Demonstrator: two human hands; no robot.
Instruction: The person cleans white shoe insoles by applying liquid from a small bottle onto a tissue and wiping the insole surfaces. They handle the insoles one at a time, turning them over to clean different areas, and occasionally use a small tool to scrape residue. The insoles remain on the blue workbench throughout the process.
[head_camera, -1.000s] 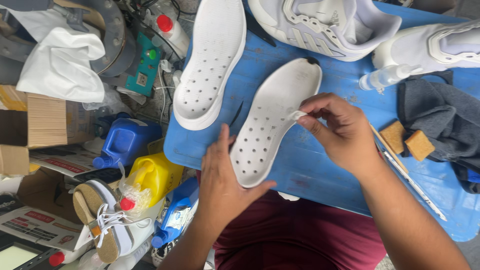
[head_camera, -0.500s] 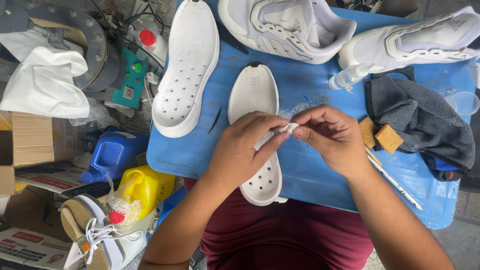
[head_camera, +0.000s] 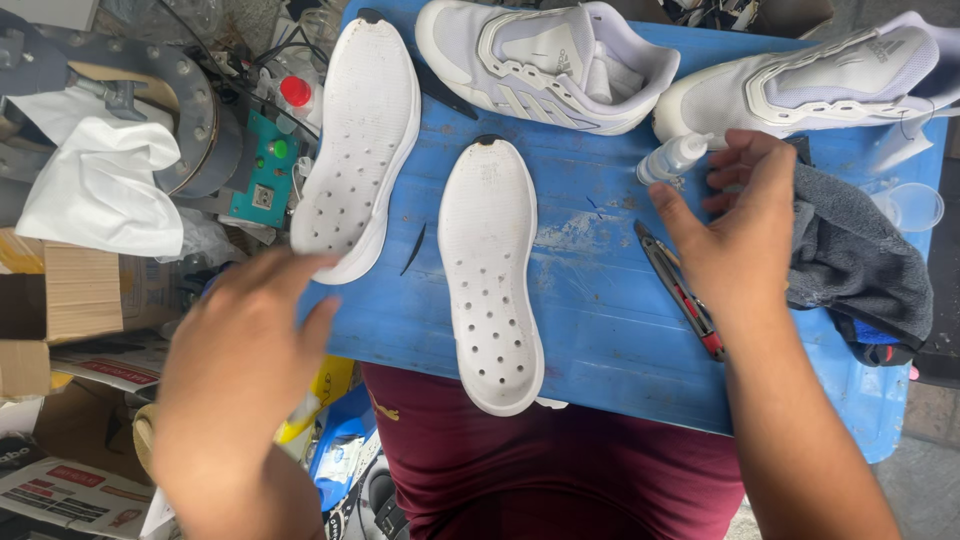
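Both hands open, held apart

The left hand (head_camera: 240, 350) hovers low, blurred, fingers together and empty. The right hand (head_camera: 740, 225) is spread flat, palm down, fingers pointing away, forearm angled toward the body.

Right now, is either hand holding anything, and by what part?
Nothing is held. The left hand is open beside the insole; the right hand is spread open near the small bottle.

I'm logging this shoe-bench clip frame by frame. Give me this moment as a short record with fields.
surface: blue board on the person's lap
left hand: left hand open, empty, blurred, just below the left insole
right hand: right hand open, empty, beside the small bottle and grey cloth
centre: second insole lies flat, untouched
also: two white shoes, a tool
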